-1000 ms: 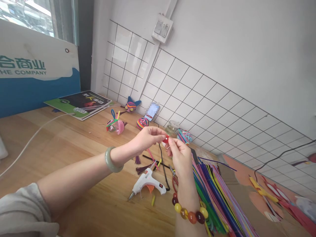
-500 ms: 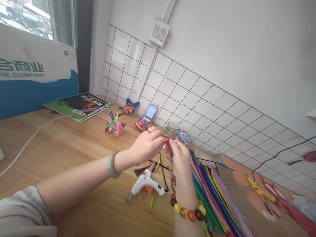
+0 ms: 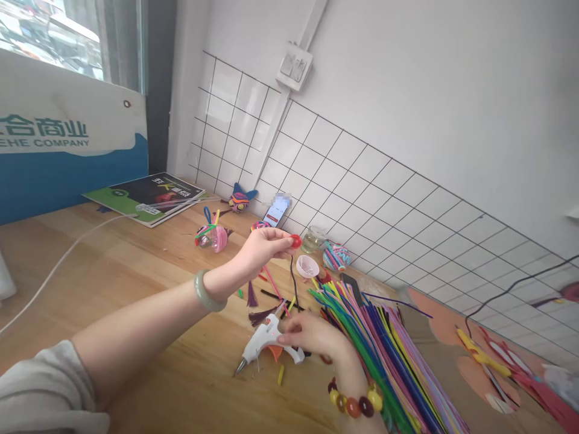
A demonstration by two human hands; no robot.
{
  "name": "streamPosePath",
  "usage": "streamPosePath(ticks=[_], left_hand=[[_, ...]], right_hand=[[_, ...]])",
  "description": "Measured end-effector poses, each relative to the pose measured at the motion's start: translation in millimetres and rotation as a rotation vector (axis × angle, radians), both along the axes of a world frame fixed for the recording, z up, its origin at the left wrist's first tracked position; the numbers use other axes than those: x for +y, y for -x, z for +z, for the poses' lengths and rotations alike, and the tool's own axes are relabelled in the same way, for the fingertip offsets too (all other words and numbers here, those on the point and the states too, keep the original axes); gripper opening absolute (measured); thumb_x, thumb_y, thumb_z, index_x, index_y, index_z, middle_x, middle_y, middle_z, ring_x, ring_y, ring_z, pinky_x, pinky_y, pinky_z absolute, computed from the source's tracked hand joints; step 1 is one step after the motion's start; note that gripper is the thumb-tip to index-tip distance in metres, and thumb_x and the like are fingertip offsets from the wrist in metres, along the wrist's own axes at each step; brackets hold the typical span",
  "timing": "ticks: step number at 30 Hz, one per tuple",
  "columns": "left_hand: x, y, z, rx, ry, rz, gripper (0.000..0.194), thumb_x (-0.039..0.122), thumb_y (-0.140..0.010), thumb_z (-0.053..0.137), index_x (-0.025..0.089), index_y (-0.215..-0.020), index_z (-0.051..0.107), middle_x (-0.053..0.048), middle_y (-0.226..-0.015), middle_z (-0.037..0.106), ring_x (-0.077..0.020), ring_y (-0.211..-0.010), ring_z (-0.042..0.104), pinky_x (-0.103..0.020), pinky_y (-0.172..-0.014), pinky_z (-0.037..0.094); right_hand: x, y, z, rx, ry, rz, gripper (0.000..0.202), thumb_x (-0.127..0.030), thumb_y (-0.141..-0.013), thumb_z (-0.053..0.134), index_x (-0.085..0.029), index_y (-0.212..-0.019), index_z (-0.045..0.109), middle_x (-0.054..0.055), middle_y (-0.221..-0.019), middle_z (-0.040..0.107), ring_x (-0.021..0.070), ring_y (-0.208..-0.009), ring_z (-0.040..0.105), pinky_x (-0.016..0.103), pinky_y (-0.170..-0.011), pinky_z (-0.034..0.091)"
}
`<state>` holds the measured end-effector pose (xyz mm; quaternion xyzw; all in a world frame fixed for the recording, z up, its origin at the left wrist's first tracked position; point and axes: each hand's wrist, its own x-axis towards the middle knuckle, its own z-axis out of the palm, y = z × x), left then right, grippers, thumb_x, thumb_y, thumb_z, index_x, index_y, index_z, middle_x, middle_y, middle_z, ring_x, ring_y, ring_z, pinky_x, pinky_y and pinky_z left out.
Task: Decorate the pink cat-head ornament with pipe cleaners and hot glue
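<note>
Red piece point(image 3: 296, 241): held in the air beyond the left hand's point(image 3: 266, 246) fingertips, at 3 o'clock from it; pinched there between thumb and fingers; near 12 o'clock from the right hand point(image 3: 312, 333); small, rounded and glossy bright red, its finer detail blurred.
Glue gun point(image 3: 265, 340): found at 9 o'clock from the right hand; white-bodied, its metal nozzle point(image 3: 241, 365) pointed to 7 o'clock.
Right-hand fingers: loosely curled, the gun touched by the thumb; whether it is gripped cannot be told.
Pale bowl point(image 3: 307, 266): seen at 5 o'clock from the red piece.

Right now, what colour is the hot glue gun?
The hot glue gun is mainly white, head view.
</note>
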<state>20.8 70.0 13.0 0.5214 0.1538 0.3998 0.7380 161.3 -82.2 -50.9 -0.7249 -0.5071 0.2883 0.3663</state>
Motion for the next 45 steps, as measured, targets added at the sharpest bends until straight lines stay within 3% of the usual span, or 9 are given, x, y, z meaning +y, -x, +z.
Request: streamPosePath(ticks=[4, 9, 15, 21, 24, 28, 31, 35, 45], left_hand=[[1, -3, -3.4, -0.039, 0.152, -0.100, 0.018, 0.024, -0.070, 0.079, 0.012, -0.075, 0.067, -0.006, -0.077, 0.073, -0.0122, -0.070, 0.069, -0.021, -0.064, 0.052], [2, -5, -5.7, -0.068, 0.158, -0.100, 0.021, 0.023, -0.069, 0.080, 0.012, -0.083, 0.069, -0.006, -0.080, 0.074, -0.0120, -0.071, 0.070, -0.021, -0.065, 0.052], [1, -4, -5.2, -0.048, 0.129, -0.063, 0.018, 0.021, -0.069, 0.080, 0.011, -0.076, 0.067, -0.006, -0.077, 0.073, -0.0132, -0.071, 0.070, -0.022, -0.066, 0.053], [-2, -9, -8.3, 0.001, 0.130, -0.058, 0.012, 0.016, -0.075, 0.074, 0.011, -0.076, 0.064, -0.008, -0.078, 0.074, -0.0149, -0.074, 0.071, -0.024, -0.068, 0.054], [-3, -13, -12.4, 0.031, 0.122, -0.055, 0.009, 0.013, -0.080, 0.069, 0.011, -0.077, 0.061, -0.007, -0.076, 0.074, -0.0128, -0.068, 0.070, -0.021, -0.062, 0.052], [-8, -17, -15.6, 0.072, 0.091, -0.038, 0.010, 0.013, -0.083, 0.066, 0.012, -0.078, 0.057, -0.006, -0.074, 0.073, -0.0118, -0.065, 0.070, -0.018, -0.058, 0.050], [-13, -18, -16.1, 0.098, 0.066, -0.030, 0.010, 0.013, -0.084, 0.063, 0.013, -0.079, 0.055, -0.006, -0.074, 0.073, -0.0128, -0.067, 0.070, -0.019, -0.059, 0.051], [-17, -19, -17.9, 0.155, -0.024, -0.010, 0.006, 0.014, -0.087, 0.057, 0.014, -0.082, 0.053, -0.009, -0.082, 0.073, -0.0154, -0.077, 0.071, -0.023, -0.064, 0.052], [-16, -21, -27.6, 0.232, -0.243, 0.058, 0.002, 0.018, -0.082, 0.056, 0.017, -0.082, 0.054, -0.008, -0.083, 0.074, -0.0187, -0.080, 0.072, -0.029, -0.068, 0.056]], right_hand=[[-8, 4, -15.4, 0.064, 0.183, 0.181, 0.029, -0.034, -0.060, 0.078, -0.018, -0.044, 0.060, -0.008, -0.038, 0.045, 0.0063, -0.037, 0.032, 0.020, -0.038, 0.018], [-18, -3, -8.3, 0.174, 0.155, 0.216, 0.027, -0.043, -0.073, 0.071, -0.017, -0.069, 0.069, -0.004, -0.054, 0.056, 0.0089, -0.048, 0.042, 0.020, -0.045, 0.026], [-36, -12, 10.5, 0.333, -0.145, 0.014, 0.038, -0.054, -0.083, 0.059, -0.019, -0.099, 0.057, 0.002, -0.072, 0.067, 0.0143, -0.057, 0.059, 0.025, -0.053, 0.039], [-32, -4, 15.4, 0.403, -0.598, -0.253, 0.031, -0.049, -0.084, 0.061, -0.019, -0.092, 0.061, 0.004, -0.081, 0.071, 0.0060, -0.034, 0.044, 0.022, -0.038, 0.031], [-31, 1, 12.8, 0.262, -0.661, -0.347, 0.032, -0.047, -0.083, 0.062, -0.016, -0.080, 0.066, 0.007, -0.082, 0.073, 0.0069, -0.039, 0.048, 0.022, -0.038, 0.032], [-33, 11, 11.7, -0.193, -0.682, -0.379, 0.045, -0.047, -0.086, 0.059, -0.015, -0.055, 0.064, 0.011, -0.080, 0.074, 0.0136, -0.053, 0.060, 0.026, -0.051, 0.046], [-31, 19, 10.6, -0.335, -0.740, -0.382, 0.037, -0.044, -0.089, 0.057, -0.015, -0.067, 0.066, 0.008, -0.068, 0.072, 0.0155, -0.053, 0.062, 0.028, -0.056, 0.050], [-27, 24, 5.1, -0.422, -0.746, -0.372, 0.035, -0.045, -0.091, 0.054, -0.012, -0.092, 0.068, 0.005, -0.063, 0.069, 0.0139, -0.046, 0.059, 0.026, -0.048, 0.049], [-24, 22, -9.4, -0.719, -0.808, -0.408, 0.034, -0.040, -0.091, 0.055, -0.011, -0.081, 0.071, 0.014, -0.071, 0.073, 0.0229, -0.061, 0.070, 0.029, -0.055, 0.053]])
